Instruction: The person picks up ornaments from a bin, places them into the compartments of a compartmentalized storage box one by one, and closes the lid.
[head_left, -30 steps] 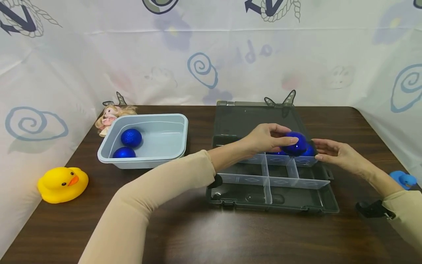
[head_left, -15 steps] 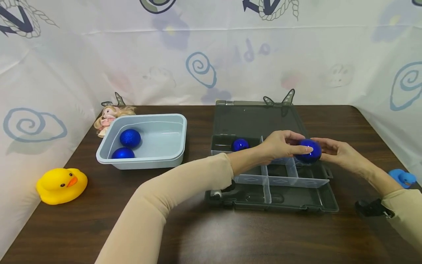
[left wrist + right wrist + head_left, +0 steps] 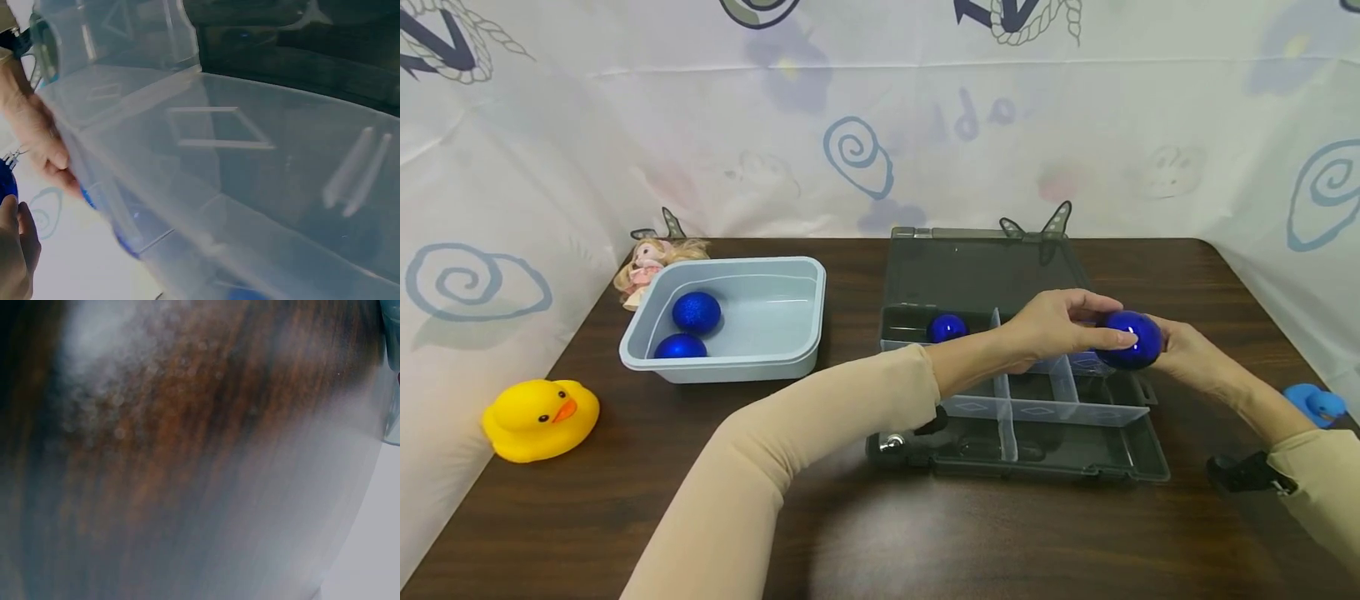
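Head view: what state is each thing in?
Box: open
Lid: folded back
Ball in box: lying in the back-left compartment
Held ball: pinched by the left hand
Right hand: by the held ball, grip hidden
Tub: uncovered, two blue balls inside
Yellow duck: upright
Blue duck: upright
Doll: partly hidden behind the tub

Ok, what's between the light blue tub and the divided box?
In the head view, bare tabletop shows between the tub and the divided box toward the back; nearer, the left sleeve crosses over.
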Tool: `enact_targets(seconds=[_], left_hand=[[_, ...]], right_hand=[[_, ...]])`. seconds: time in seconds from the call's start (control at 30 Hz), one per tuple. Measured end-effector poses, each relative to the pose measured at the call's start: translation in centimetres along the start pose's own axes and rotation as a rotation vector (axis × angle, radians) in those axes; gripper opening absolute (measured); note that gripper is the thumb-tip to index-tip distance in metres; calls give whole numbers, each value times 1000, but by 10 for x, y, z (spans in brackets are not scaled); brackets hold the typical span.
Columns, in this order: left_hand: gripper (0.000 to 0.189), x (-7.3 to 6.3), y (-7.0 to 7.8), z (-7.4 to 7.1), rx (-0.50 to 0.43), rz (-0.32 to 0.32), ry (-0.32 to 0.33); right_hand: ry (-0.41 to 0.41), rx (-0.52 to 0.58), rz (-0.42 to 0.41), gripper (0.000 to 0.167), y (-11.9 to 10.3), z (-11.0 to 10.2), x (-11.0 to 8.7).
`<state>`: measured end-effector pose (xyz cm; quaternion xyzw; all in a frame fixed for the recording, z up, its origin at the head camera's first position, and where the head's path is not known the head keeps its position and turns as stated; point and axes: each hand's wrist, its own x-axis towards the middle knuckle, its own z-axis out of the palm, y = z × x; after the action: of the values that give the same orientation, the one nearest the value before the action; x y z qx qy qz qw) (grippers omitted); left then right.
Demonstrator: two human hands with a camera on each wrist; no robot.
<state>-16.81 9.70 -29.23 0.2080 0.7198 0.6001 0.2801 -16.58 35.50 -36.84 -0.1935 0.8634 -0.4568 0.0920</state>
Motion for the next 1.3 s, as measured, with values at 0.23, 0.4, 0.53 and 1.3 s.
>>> enact_targets(seconds=[0.23, 0.4, 0.53, 1.3], left_hand=[[44, -2, -14, 1, 152, -54, -30], [45, -1, -20, 2, 225, -58, -61], [46, 0, -20, 5, 291, -37, -64], [43, -37, -15, -45, 48, 17, -38]], right_hand=[[-52, 86, -45, 51, 0, 1, 1], [-36, 51, -36, 52, -1, 2, 2], [-22, 27, -8, 53, -3, 2, 2], [1, -7, 7, 53, -3, 5, 2]])
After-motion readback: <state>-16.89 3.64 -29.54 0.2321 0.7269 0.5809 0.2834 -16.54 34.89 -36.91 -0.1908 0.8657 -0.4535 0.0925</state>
